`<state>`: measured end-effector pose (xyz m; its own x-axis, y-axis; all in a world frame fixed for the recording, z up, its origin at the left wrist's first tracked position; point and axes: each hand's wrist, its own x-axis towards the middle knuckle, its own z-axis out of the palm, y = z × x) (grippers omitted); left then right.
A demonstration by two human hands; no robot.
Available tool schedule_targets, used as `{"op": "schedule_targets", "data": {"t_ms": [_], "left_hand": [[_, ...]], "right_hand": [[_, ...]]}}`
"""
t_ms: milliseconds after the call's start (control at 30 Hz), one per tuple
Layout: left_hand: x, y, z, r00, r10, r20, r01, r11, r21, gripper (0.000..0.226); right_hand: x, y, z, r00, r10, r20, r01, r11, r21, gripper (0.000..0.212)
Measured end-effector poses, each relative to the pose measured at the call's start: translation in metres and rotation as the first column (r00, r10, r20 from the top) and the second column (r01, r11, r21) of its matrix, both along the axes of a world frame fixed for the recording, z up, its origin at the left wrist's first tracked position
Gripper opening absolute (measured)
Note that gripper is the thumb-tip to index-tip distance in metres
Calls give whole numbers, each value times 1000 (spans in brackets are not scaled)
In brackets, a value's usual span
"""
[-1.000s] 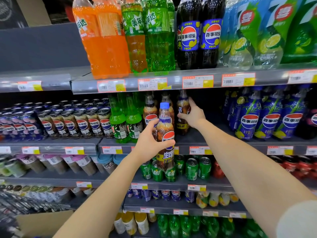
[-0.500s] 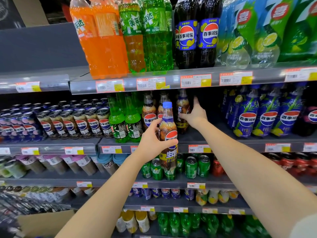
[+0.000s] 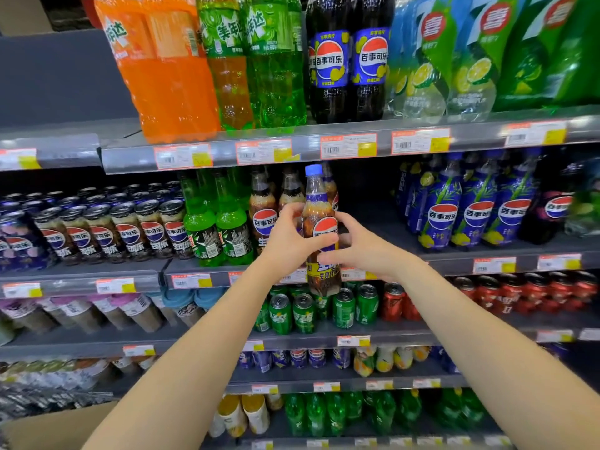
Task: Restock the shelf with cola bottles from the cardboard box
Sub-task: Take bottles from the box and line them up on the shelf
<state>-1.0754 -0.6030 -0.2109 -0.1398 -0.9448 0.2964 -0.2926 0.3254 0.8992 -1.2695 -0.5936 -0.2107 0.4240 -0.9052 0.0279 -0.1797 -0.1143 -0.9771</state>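
A cardboard box [image 3: 55, 427] sits at seven o'clock. The left hand [image 3: 289, 238] grips a blue-capped cola bottle [image 3: 319, 228] upright at centre; the right hand [image 3: 363, 248], off the shelved bottles [image 3: 263, 206] since a second ago, now touches it with spread fingers before the shelf [image 3: 470, 245].

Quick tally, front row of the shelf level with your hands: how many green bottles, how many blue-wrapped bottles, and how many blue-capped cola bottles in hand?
Green bottles: 2
Blue-wrapped bottles: 3
Blue-capped cola bottle, in the grip of the left hand: 1
Total: 6
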Motion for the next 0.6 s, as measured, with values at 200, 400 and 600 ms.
{"op": "schedule_targets", "data": {"t_ms": [200, 400, 600], "left_hand": [[-6, 0, 4, 992, 95, 87, -85, 989, -117, 83], [11, 3, -4, 954, 245, 172, -224, 965, -135, 61], [23, 3, -12, 952, 245, 181, -230, 968, -98, 48]], "right_hand": [[8, -10, -13, 976, -217, 10, 217, 965, -148, 97], [12, -32, -12, 907, -420, -37, 399, 884, -244, 102], [24, -54, -9, 856, -516, -30, 484, 820, -306, 99]]}}
